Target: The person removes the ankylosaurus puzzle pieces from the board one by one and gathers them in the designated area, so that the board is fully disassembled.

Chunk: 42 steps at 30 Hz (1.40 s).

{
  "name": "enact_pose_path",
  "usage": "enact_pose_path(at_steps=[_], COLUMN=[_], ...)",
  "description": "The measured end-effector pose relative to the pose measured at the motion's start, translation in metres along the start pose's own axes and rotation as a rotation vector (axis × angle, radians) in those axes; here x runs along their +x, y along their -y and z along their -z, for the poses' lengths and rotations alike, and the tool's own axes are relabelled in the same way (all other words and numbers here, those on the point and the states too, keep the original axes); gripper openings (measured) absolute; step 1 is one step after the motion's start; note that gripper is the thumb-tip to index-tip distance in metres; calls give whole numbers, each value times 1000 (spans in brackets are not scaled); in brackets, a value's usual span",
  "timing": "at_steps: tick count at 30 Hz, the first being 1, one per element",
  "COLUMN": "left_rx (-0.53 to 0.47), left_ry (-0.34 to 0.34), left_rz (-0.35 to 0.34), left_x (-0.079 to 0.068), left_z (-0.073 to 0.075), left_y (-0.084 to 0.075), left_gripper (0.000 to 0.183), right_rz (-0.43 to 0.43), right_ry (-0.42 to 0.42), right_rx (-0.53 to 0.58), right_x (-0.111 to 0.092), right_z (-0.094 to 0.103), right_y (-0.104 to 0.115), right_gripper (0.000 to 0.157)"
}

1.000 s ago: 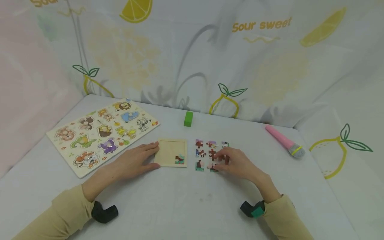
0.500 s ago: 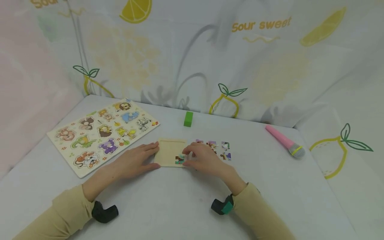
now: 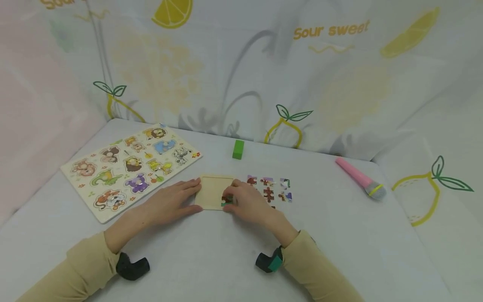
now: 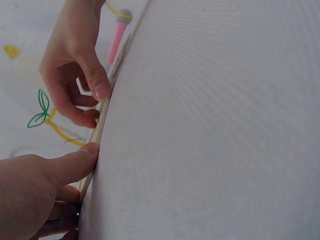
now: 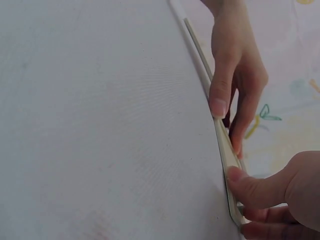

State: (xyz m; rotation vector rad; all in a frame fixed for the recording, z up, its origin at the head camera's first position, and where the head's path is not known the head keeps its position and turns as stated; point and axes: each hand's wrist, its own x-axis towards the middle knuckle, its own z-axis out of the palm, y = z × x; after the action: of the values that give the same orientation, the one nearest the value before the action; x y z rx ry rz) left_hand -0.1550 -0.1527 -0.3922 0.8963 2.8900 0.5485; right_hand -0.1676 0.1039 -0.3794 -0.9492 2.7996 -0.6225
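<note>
A small square wooden puzzle tray [image 3: 211, 191] lies on the white cloth, with one jigsaw piece [image 3: 227, 200] showing in its near right corner. My left hand [image 3: 171, 199] rests against the tray's left side, thumb at the near corner and fairly straight fingers at the far one. Reaching over the right rim, my right hand [image 3: 250, 203] pinches the jigsaw piece with thumb and fingers, covering part of it. In both wrist views the tray appears nearly edge-on between the two hands. Several loose puzzle pieces [image 3: 268, 194] lie right of the tray, some hidden by the right hand.
At the back left lies a large animal puzzle board [image 3: 132, 167]. A green block [image 3: 238, 149] stands behind the tray. To the far right is a pink toy microphone [image 3: 358, 176]. A lemon-printed curtain [image 3: 234, 75] hangs along the table's back edge.
My right hand has moved left from over the loose pieces to the jigsaw piece in the tray's corner, its fingers closing in on it. The left hand has stayed put at the tray.
</note>
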Motion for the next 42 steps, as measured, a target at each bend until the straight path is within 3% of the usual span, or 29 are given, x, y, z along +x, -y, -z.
enact_pose_path(at_steps=[21,30,42], left_rx=[5,8,5], left_ry=[7,13,10], left_rz=[7,4,-2], left_x=[0,0,0], left_z=[1,3,1], left_y=[0,-1,0], left_gripper=[67,66,66], right_rz=[-54,-61,-22], right_ry=[28,-4,-25], right_rx=[-26,-20,12], right_x=[1,0,1], right_z=[-3,-5,-6], right_y=[3,1,-4], right_gripper=[54,41,37])
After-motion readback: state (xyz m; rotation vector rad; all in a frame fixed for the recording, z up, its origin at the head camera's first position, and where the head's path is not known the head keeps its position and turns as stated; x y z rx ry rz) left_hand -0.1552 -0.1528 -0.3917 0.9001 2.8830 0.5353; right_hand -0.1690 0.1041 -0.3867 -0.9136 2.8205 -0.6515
